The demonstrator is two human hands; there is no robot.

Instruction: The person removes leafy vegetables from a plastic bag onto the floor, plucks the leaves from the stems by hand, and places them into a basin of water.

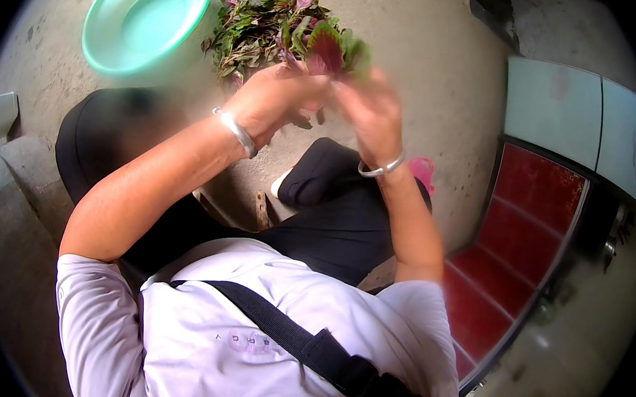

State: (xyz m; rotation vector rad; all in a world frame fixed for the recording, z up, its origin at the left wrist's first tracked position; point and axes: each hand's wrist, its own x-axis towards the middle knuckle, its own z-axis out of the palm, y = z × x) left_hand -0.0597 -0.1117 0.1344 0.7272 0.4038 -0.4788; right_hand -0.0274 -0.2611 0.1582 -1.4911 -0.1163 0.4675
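My left hand [285, 93] is closed on a sprig of red-and-green leafy greens, which look like amaranth; its broad leaves [327, 50] stick up past the fingers. Close against it, my right hand [373, 117] meets the sprig from the other side. Motion smears the right fingers, so their grip on the leaves is unclear. Just beyond both hands, a heap of the same leafy greens [252, 32] lies on the concrete floor. A silver bangle circles each wrist.
A pale green plastic basin [146, 20] sits on the floor left of the heap. Dark-trousered legs [331, 214] are bent beneath my arms. Something pink [421, 172] shows behind my right wrist. A red-tiled panel [531, 206] and pale cabinet doors [553, 101] stand at the right.
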